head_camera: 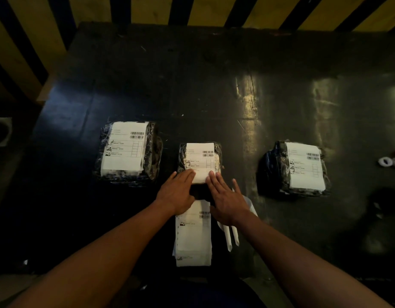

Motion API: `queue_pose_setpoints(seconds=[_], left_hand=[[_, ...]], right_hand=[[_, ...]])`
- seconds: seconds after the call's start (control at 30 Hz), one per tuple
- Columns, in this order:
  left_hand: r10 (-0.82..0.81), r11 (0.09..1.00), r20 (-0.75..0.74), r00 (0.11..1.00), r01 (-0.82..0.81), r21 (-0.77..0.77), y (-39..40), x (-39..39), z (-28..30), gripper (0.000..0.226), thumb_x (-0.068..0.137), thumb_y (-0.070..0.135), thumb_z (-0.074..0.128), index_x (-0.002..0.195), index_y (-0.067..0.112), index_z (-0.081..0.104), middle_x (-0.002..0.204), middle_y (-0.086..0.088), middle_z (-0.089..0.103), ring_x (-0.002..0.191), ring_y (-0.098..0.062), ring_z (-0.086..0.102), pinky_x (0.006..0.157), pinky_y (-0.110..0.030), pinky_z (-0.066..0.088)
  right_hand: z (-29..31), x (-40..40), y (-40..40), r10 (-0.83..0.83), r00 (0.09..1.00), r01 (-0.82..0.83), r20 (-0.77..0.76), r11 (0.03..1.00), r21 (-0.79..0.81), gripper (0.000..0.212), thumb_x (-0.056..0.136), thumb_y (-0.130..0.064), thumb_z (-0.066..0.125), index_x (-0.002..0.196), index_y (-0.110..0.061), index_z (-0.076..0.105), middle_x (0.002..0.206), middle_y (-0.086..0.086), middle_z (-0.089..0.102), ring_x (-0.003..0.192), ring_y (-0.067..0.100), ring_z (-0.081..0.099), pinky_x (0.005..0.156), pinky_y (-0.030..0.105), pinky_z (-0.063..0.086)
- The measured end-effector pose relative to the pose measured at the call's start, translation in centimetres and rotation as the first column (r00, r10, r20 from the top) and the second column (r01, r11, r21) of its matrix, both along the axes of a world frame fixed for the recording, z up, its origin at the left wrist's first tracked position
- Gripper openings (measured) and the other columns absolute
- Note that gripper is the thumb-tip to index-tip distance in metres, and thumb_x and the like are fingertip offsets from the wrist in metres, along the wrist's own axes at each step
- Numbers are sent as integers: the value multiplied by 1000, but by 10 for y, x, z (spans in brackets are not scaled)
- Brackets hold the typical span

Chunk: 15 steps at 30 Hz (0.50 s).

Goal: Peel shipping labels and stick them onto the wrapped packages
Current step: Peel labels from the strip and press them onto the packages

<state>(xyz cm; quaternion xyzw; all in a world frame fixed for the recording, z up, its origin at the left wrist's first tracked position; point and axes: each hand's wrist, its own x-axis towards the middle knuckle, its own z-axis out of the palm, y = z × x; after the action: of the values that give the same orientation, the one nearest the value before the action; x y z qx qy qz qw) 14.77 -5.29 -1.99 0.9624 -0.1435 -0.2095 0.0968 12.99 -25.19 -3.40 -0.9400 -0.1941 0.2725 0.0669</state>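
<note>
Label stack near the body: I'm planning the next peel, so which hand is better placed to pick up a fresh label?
Probably left. The left hand lies directly above the label stack; the right hand sits over the peeled backing strips beside it.

left package: labelled, flat | middle package: labelled | right package: labelled | label stack: near edge

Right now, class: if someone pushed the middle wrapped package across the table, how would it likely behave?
The middle package looks flat and low, so it would probably slide, not tip or roll. Its glossy crinkled wrap suggests a slippery surface on the smooth dark table.
</note>
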Motion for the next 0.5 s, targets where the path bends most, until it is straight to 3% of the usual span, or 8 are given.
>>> queue_pose_setpoints(seconds=[0.1,0.23,0.27,0.33,0.4,0.5], left_hand=[[32,999,-24,999,-32,-3,-7,18,9,65,86,39,63,144,19,42,147,-1,42,131,-25,48,110,-40,44],[114,993,19,993,-114,26,-11,28,11,59,89,41,61,141,17,49,141,-4,46,127,-22,49,103,-39,50],[114,993,38,993,-114,9,-12,27,9,61,90,40,59,145,16,46,148,-5,43,134,-22,45,109,-39,46],[15,1000,10,1000,-15,-27,-16,24,5,72,96,36,54,159,15,27,169,-5,19,155,-23,19,127,-39,22],[-92,996,-46,995,91,-12,-19,21,1,78,100,37,46,164,18,5,172,0,-7,158,-17,-8,129,-39,1],[-67,996,-32,997,69,55,-13,23,-7,77,101,41,40,164,21,0,172,2,-11,158,-13,-10,129,-42,-4]], right_hand=[[2,3,1,-16,1000,16,-24,1000,8,90,98,-40,50,162,-20,-10,169,1,-21,156,19,-17,123,59,-4],[3,7,1,-23,999,24,-37,1000,9,89,99,-40,51,162,-21,-8,169,-1,-20,156,18,-16,124,58,-1],[4,7,0,-24,999,25,-41,1000,12,89,99,-40,51,162,-21,-8,169,-1,-20,156,18,-16,124,58,-1],[5,7,1,-17,999,18,-43,1000,14,89,98,-38,51,162,-21,-8,168,-1,-20,156,17,-16,125,57,1],[6,6,0,-10,999,11,-44,1000,15,89,98,-38,51,162,-20,-7,168,-1,-21,156,17,-16,126,58,3],[6,6,-2,-3,1000,3,-22,1000,18,85,99,-38,48,163,-19,-5,169,-2,-19,157,17,-15,126,59,6]])
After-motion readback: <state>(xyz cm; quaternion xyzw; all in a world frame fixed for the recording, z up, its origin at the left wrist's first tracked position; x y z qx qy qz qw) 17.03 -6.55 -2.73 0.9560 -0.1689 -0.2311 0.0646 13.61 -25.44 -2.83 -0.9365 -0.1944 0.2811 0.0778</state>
